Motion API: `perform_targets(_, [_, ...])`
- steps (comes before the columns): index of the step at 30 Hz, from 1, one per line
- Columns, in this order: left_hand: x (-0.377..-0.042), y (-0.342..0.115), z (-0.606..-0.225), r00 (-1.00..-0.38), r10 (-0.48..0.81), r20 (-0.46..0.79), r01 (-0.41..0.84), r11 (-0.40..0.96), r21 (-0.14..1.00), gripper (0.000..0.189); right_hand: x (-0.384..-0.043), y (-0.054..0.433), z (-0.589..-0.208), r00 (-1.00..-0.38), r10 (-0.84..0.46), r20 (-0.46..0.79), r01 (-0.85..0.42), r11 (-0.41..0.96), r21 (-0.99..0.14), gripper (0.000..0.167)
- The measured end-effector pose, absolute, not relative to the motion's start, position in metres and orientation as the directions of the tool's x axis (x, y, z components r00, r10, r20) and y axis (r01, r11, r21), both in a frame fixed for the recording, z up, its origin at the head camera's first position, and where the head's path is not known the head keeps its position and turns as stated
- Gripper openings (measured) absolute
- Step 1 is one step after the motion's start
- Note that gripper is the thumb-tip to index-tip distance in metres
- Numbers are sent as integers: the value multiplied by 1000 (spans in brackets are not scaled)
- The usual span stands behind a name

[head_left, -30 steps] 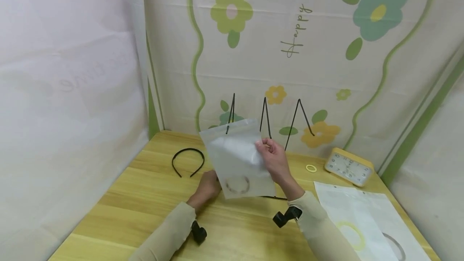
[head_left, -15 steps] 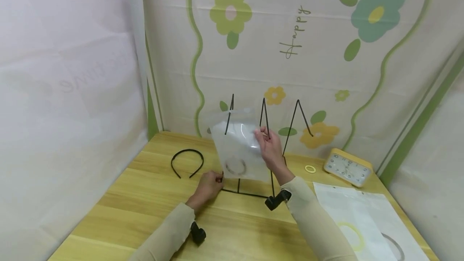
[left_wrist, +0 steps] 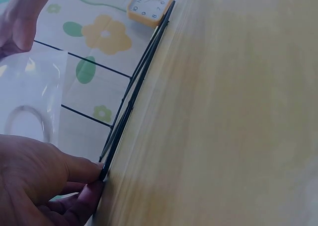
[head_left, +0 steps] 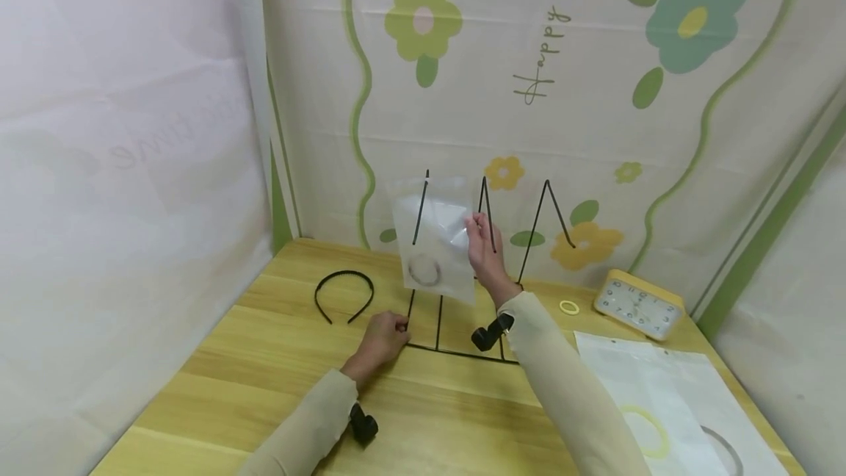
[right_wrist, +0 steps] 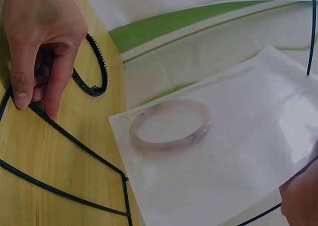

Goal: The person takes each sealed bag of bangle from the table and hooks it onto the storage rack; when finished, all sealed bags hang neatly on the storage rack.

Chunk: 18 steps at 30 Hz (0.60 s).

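Observation:
My right hand (head_left: 487, 248) pinches the right edge of a clear plastic bag (head_left: 439, 241). A pale, purplish bangle (right_wrist: 171, 145) lies inside, near the bag's bottom. The bag is upright at the left prong (head_left: 421, 208) of a black wire rack (head_left: 463, 356); the prong's front part passes before it, and a small white spot shows near the prong's top. My left hand (head_left: 380, 341) pinches the rack's front left base corner, as the left wrist view also shows. Part of my right hand is cut off in the right wrist view.
A black toothed headband (head_left: 344, 272) lies left of the rack. To the right are a small yellow ring (head_left: 568, 308), a yellow-framed clock (head_left: 637, 303) and bags (head_left: 661, 373) holding a yellow ring and a brownish ring. A printed cloth backs the table.
My right hand has lifted the bag up and away from me toward the left prong, uncovering the rack's base. My left hand stays at the base corner.

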State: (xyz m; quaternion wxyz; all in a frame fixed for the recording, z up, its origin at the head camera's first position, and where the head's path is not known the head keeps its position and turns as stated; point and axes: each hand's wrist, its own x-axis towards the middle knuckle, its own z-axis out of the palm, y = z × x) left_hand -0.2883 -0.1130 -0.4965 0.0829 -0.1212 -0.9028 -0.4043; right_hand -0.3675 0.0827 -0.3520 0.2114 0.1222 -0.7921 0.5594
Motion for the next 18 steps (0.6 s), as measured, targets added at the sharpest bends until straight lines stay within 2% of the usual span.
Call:
perform_targets(2, [-288, -112, -497, -957, 150, 246, 284, 638, 716, 24, -371, 82, -352, -892, 49, 449, -410, 330, -850, 24])
perform_targets(6, [-289, -110, -498, -954, 161, 254, 297, 632, 716, 2, -374, 81, -351, -901, 52, 430, -398, 292, -870, 24])
perform_targets(9, [-291, -110, -499, -955, 160, 251, 294, 639, 710, 18, -378, 80, -351, -902, 46, 430, -400, 290, -869, 25])
perform_targets(18, [-292, -112, -500, -954, 157, 255, 295, 638, 711, 38, -393, 75, -356, -914, 31, 404, -388, 225, -894, 28])
